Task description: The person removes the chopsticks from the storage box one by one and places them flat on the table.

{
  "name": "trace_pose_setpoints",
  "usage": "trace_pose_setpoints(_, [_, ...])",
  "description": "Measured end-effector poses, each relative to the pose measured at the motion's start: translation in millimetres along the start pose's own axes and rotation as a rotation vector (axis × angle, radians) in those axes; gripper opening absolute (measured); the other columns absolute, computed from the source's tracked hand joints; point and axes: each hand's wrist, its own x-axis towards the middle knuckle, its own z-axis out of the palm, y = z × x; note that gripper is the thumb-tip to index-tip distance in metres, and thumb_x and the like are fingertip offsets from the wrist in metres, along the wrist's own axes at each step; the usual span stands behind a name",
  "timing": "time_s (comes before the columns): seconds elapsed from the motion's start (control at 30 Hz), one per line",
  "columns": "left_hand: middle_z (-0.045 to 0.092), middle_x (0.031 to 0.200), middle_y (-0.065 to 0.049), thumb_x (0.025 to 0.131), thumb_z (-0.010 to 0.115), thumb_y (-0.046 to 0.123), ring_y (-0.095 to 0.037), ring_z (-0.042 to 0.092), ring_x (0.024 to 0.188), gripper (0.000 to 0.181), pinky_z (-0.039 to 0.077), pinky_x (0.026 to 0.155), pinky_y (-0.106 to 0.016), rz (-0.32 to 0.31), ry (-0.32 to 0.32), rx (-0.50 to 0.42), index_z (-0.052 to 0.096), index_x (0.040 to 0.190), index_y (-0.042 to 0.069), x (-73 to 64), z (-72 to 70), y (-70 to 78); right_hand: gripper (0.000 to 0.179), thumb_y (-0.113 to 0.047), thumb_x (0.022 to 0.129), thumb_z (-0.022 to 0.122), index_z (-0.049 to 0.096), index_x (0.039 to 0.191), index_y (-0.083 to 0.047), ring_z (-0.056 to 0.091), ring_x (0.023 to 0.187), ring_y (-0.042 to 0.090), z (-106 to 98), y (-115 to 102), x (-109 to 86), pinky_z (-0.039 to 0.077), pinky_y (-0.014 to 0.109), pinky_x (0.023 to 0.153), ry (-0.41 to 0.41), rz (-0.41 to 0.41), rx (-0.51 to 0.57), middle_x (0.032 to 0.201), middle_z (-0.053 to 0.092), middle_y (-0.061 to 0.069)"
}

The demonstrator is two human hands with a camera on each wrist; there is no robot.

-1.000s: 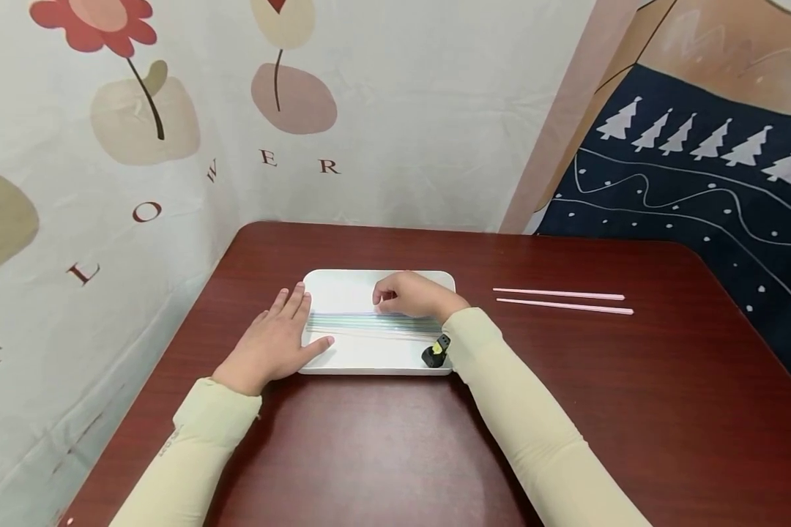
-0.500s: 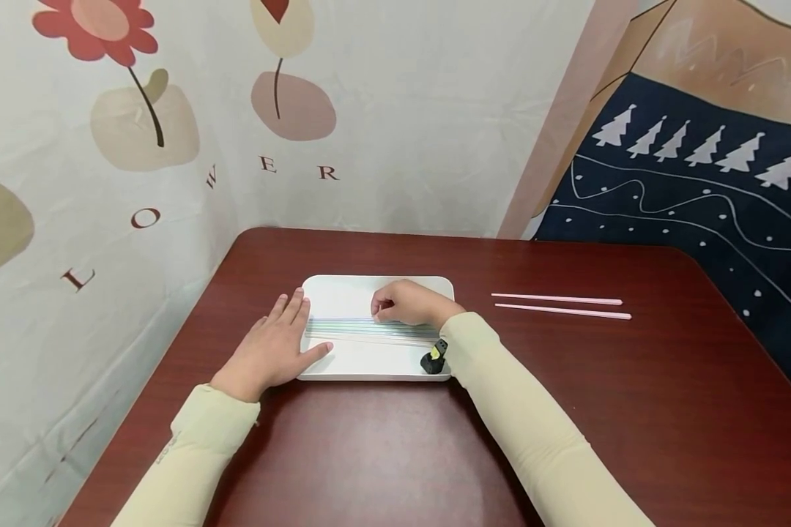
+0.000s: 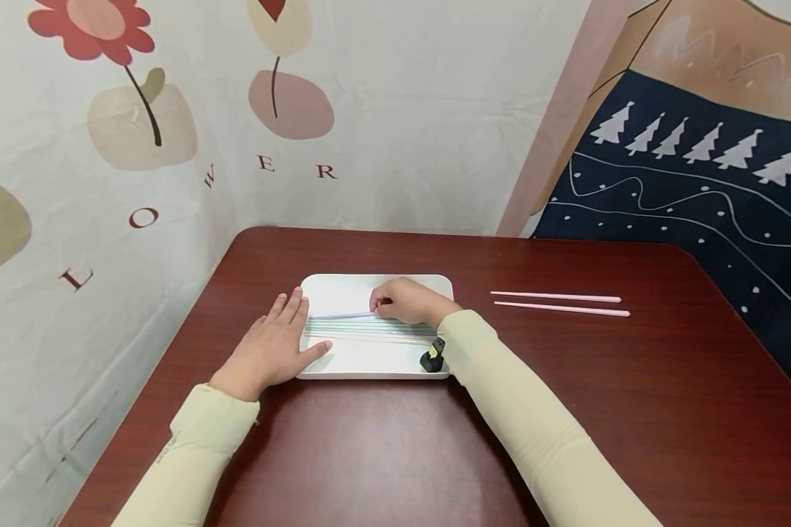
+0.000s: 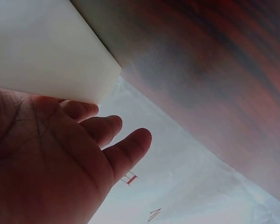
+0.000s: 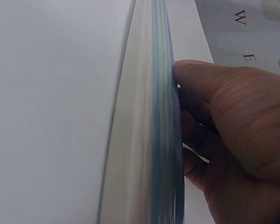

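A white tray [image 3: 362,362] lies on the table in the head view. Across it runs a row of thin pastel chopsticks [image 3: 349,329] in beige, pink, blue and green. At the row's far side, my right hand [image 3: 409,300] pinches a purple chopstick [image 3: 343,316] between thumb and fingers. In the right wrist view, the thumb and fingertips [image 5: 186,70] meet this outer side of the row. My left hand [image 3: 266,351] rests with straight, spread fingers over the tray's left edge, thumb above its floor. The left wrist view shows the palm against the tray's underside or wall [image 4: 46,56].
Two pink chopsticks [image 3: 560,304] lie side by side on the dark red table [image 3: 395,446], right of the tray. A black wrist camera [image 3: 432,356] sits under the right cuff, over the tray's front right corner. A printed cloth [image 3: 402,146] hangs behind the table.
My right fingers have closed at the far side of the row, and the purple chopstick has come slightly apart from the others. My left hand has stayed at the tray's edge.
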Motion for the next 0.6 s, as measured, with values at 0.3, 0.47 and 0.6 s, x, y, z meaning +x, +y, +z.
trace_pose_setpoints(0.3, [0.010, 0.162, -0.025, 0.096, 0.048, 0.062, -0.048, 0.012, 0.146, 0.096, 0.026, 0.110, -0.064, -0.004, -0.004, 0.004, 0.021, 0.153, -0.009, -0.5, -0.1, 0.1, 0.009, -0.017, 0.097, 0.065, 0.067, 0.090, -0.021, 0.052, 0.075, 0.010, 2.8, 0.0, 3.2, 0.044, 0.025, 0.072, 0.013, -0.017, -0.038, 0.078, 0.059, -0.004])
trace_pose_setpoints(0.47, [0.010, 0.162, -0.025, 0.096, 0.047, 0.063, -0.047, 0.012, 0.147, 0.096, 0.026, 0.110, -0.064, -0.002, 0.000, 0.003, 0.021, 0.153, -0.009, -0.2, 0.6, -0.2, 0.009, -0.015, 0.096, 0.066, 0.068, 0.090, -0.021, 0.051, 0.074, 0.011, 3.6, -0.8, 3.7, 0.043, 0.025, 0.071, 0.013, -0.010, -0.043, 0.076, 0.057, -0.004])
trace_pose_setpoints(0.6, [0.010, 0.162, -0.025, 0.095, 0.047, 0.064, -0.047, 0.012, 0.147, 0.097, 0.026, 0.110, -0.064, -0.002, 0.003, -0.001, 0.022, 0.153, -0.009, 0.2, 1.8, -0.6, 0.009, -0.014, 0.097, 0.065, 0.069, 0.090, -0.020, 0.051, 0.074, 0.011, 3.0, -1.7, 2.9, 0.043, 0.025, 0.071, 0.012, -0.010, -0.046, 0.076, 0.058, -0.004])
